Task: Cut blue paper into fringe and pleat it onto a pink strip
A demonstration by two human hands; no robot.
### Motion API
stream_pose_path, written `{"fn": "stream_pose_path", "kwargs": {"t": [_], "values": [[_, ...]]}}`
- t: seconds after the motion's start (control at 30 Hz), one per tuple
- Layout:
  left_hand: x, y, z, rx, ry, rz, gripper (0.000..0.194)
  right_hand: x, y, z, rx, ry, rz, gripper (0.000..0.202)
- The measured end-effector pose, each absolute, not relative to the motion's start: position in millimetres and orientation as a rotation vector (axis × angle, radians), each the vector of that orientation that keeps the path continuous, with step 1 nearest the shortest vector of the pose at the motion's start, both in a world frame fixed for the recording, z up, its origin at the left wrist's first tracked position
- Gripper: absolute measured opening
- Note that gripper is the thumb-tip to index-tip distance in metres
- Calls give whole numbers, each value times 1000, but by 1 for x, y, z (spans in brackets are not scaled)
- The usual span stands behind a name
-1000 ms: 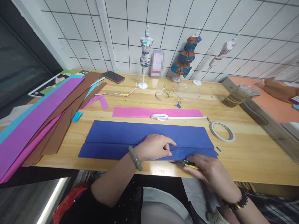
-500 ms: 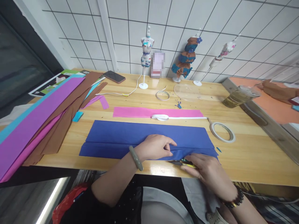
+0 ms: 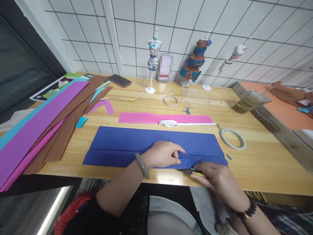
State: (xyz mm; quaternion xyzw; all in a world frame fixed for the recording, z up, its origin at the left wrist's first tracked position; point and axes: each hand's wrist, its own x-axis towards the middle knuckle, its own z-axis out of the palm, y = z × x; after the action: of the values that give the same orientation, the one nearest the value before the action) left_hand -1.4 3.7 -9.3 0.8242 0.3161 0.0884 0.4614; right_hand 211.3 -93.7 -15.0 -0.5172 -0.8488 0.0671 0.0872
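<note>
White tiles with dark joints cover the wall (image 3: 171, 14) behind a pale, knotless-looking wooden table (image 3: 256, 173). Compared with half a second ago, the left hand (image 3: 164, 154) has kept its place, the long dark blue sheet with a lengthwise crease (image 3: 122, 138) lies flatter at its near edge, and the crumpled brown heap (image 3: 288, 93) at far right shows more of its teal piece (image 3: 305, 110).

From the left, one pile of long strips (image 3: 44, 127) in light blue, purple, brown and magenta slants over the table; near it are one dark flat phone (image 3: 119, 80), one white cable (image 3: 122, 98) and one small turquoise scrap (image 3: 81, 122). One blue sheet occupies the near middle of the table. On it rests the left hand, fingers loosely curled, apparently grasping nothing. Beyond lie one bright pink strip (image 3: 139, 117) and one white ribbon coil (image 3: 168, 123). Right of the left hand, the right hand (image 3: 215, 174) grips one small dark-bladed cutter with a yellow-and-green handle (image 3: 198, 172) at the sheet's near edge; whether its blades touch the sheet cannot be told.

Three miniature dress forms (image 3: 153, 54) stand along the wall, the middle one dressed in brown and teal. Two tape rings (image 3: 222, 137) lie on the table, left of one tilted clear cup of brownish liquid (image 3: 249, 101).
</note>
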Motion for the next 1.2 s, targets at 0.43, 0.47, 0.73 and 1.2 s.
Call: {"fn": "stream_pose_path", "kwargs": {"t": [0.43, 0.47, 0.73, 1.2], "values": [[-1, 4, -12, 2032, 767, 227, 34, 203, -89, -14, -1540, -2534, 158, 35], [-1, 4, -11, 2032, 767, 225, 34, 203, -89, -14, -1537, -2536, 153, 35], [-1, 4, -8, 2026, 778, 215, 35, 205, -91, -13, -1543, -2545, 152, 35], [-13, 1, 2, 2066, 742, 149, 43, 207, -93, -15, -1528, -2544, 175, 33]]}}
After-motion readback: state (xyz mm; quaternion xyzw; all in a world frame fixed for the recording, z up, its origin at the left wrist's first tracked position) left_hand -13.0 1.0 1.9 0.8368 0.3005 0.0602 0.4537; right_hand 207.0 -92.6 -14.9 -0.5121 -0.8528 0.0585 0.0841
